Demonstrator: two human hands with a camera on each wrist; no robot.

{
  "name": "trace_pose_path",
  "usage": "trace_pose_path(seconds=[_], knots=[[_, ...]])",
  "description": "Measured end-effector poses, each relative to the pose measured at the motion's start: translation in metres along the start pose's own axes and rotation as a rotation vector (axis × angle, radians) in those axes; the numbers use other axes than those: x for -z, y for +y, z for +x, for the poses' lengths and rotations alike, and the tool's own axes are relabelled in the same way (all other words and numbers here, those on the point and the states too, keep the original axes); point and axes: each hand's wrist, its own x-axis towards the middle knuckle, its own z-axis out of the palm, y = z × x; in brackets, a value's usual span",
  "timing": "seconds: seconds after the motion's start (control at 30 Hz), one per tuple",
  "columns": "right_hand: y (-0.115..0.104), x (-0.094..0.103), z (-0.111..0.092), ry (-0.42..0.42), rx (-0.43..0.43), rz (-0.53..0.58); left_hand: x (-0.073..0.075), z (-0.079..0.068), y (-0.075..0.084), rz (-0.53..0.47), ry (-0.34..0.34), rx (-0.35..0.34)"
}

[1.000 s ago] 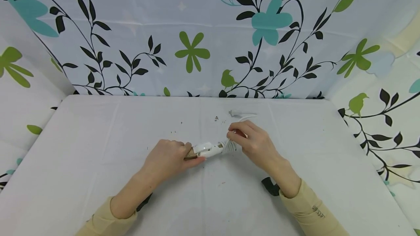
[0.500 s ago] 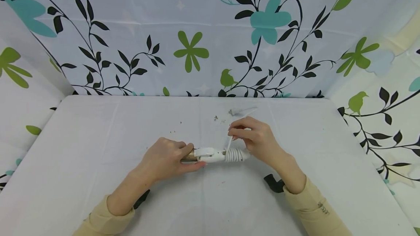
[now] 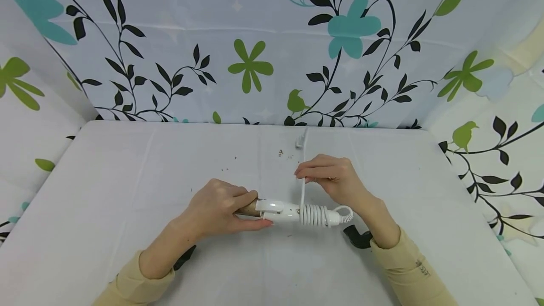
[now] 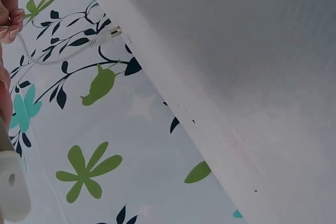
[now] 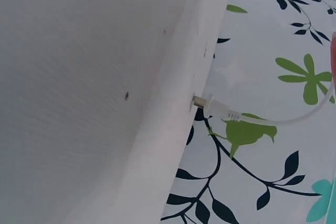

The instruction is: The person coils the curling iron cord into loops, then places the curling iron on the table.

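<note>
A white curling iron (image 3: 282,213) with a brownish barrel (image 3: 250,208) lies level above the table in the head view. Around its barrel end my left hand (image 3: 216,209) is closed, thumb along the lower side. White cord (image 3: 313,215) is wound in several coils about the handle, with a small loop at its right end. My right hand (image 3: 333,178) pinches the free cord between thumb and fingers, above the coils. Past those fingers the cord runs to its plug (image 3: 300,142), seen also as a plug (image 5: 219,109) in the right wrist view.
The white table (image 3: 148,169) has small brown crumbs (image 3: 280,153) scattered near its back. Patterned cloth (image 3: 263,22) hangs behind and at both sides. A black strap piece (image 3: 358,237) shows under the right wrist, another black piece (image 3: 184,258) under the left.
The curling iron has turned from tilted to level and come slightly nearer. The coils, partly hidden by my right hand before, now show fully. The plug end of the cord has swung leftward.
</note>
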Motion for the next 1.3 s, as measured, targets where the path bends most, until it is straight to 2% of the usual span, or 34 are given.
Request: trace_pose_path(seconds=[0.13,0.3,0.37,0.43,0.57,0.77,0.87,0.97,1.07,1.13,1.3], knots=[[0.000,-0.004,0.000,-0.004,0.003,0.055,0.001,0.001,0.001,0.005,0.054,0.007],[-0.002,-0.008,0.001,-0.010,-0.004,0.037,0.005,0.003,0.003,0.057,0.104,0.038],[-0.003,-0.008,0.001,-0.025,-0.035,-0.005,0.006,0.004,0.003,0.074,0.134,0.052],[-0.004,-0.009,0.000,-0.035,-0.084,-0.092,0.006,0.004,0.002,0.088,0.167,0.074],[-0.005,-0.010,-0.004,-0.021,-0.190,-0.165,0.006,0.006,0.000,0.104,0.208,0.144],[-0.002,-0.015,-0.007,0.006,-0.237,-0.182,0.007,0.005,0.001,0.130,0.190,0.249],[-0.003,-0.016,-0.006,-0.011,-0.258,-0.181,0.007,0.005,0.001,0.145,0.182,0.244],[-0.004,-0.018,-0.005,-0.056,-0.287,-0.137,0.005,0.005,0.001,0.118,0.201,0.203],[-0.008,-0.020,-0.004,-0.125,-0.278,-0.136,0.003,0.005,0.003,0.076,0.222,0.167],[-0.011,-0.022,-0.005,-0.162,-0.256,-0.160,0.002,0.006,0.004,0.059,0.226,0.168],[-0.011,-0.024,-0.006,-0.082,-0.230,-0.202,0.005,0.006,0.005,0.104,0.209,0.246]])
